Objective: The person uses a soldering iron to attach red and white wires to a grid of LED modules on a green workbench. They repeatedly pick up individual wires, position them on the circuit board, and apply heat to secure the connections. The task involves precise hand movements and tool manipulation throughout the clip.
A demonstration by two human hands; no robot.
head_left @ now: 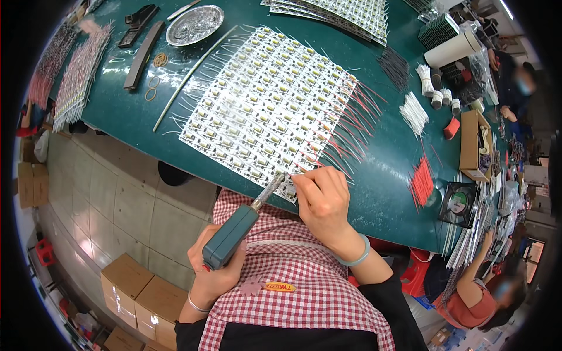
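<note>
A: What is at the far left of the green counter (134, 120)?

B: There are bundles of strips with pink and white wires (79, 70). Next to them lie a dark bar (142, 55), some rubber bands (157, 70) and a shiny metal dish (194, 25).

A: And the left hand (215, 266)?

B: It is clenched around the blue-green handle of a soldering iron (237, 228). The metal tip of the iron points up and to the right, and it reaches the near edge of the panel.

A: Which panel?

B: The big white panel of small circuit boards (272, 102), in the middle of the counter. Thin white wires stand out on its left side and red wires on its right side.

A: The right hand (324, 202)?

B: It rests on the near edge of the panel, just beside the tip. The fingers are pinched together, but what they grasp I cannot tell. Further right lie a bunch of red wires (421, 182) and a bunch of white wires (414, 112).
</note>
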